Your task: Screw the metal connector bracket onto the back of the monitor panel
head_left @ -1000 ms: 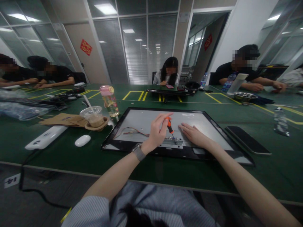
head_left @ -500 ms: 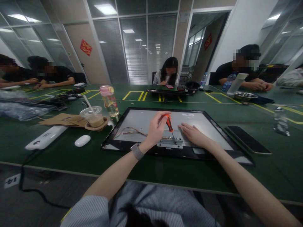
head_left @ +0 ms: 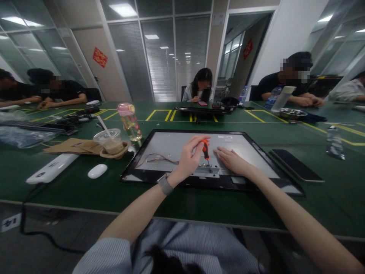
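Note:
A flat monitor panel (head_left: 171, 142) in a black frame lies face down on the green table (head_left: 85, 192) in front of me. My left hand (head_left: 189, 158) is closed round a small screwdriver (head_left: 205, 149) with an orange and black handle, its tip down on a metal connector bracket (head_left: 205, 171) near the panel's front edge. My right hand (head_left: 232, 160) lies flat and open on the panel just right of the bracket. Thin coloured wires (head_left: 155, 159) run across the panel to the left of my left hand.
A white mouse (head_left: 97, 171), a white power strip (head_left: 51, 168), a plastic cup with a straw (head_left: 110, 139) and a pink-capped bottle (head_left: 130, 121) sit to the left. A dark phone (head_left: 295, 165) lies right of the panel. Several other people sit along the far side.
My left hand shifted slightly on the screwdriver handle, which now stands more upright. The view drifted a little; my right hand stayed flat on the panel.

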A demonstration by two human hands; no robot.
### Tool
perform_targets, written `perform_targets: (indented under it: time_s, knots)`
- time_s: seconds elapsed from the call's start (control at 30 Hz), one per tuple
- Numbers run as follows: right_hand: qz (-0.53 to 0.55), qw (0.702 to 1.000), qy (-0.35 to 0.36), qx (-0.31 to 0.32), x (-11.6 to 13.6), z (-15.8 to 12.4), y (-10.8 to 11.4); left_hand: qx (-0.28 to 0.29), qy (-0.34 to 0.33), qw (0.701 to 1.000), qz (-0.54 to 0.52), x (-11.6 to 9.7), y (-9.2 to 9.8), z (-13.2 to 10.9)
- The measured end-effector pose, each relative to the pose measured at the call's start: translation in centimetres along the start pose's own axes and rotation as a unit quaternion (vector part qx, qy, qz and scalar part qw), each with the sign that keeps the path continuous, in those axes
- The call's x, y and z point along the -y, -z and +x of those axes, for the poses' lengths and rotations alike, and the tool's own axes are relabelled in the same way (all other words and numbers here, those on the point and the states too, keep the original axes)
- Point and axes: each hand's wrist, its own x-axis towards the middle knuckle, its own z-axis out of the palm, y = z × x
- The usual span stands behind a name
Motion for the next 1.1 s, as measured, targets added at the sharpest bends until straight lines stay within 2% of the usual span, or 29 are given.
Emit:
perform_targets:
  time_s: [0.1, 0.27, 0.37, 0.5, 0.77, 0.97, 1.1]
  knots:
    - [0.003, 1.0, 0.003, 0.001, -0.15, 0.04, -0.05, 0.015, 0.02, 0.999, -0.037, 0.19, 0.09, 0.05]
    - [0.012, 1.0, 0.0, -0.002, -0.33, 0.06, -0.26, 0.018, 0.016, 0.999, -0.043, 0.59, 0.11, 0.07]
    - [0.009, 1.0, 0.012, -0.016, -0.49, 0.08, -0.41, 0.005, 0.009, 1.0, -0.001, 0.76, 0.1, 0.0]
    - [0.004, 0.999, 0.024, -0.027, -0.52, 0.14, -0.55, -0.042, -0.012, 0.998, 0.054, 0.84, 0.24, -0.18]
    - [0.004, 1.0, 0.006, -0.007, -0.27, 0.19, -0.45, 0.046, -0.054, 0.995, 0.076, 0.59, 0.45, -0.16]
    - [-0.011, 1.0, 0.011, -0.016, 0.1, 0.19, -0.15, -0.004, -0.104, 0.984, 0.142, 0.55, 0.32, -0.14]
    - [-0.012, 1.0, 0.002, -0.021, 0.36, 0.17, -0.16, 0.018, -0.119, 0.985, 0.125, 0.3, 0.45, -0.35]
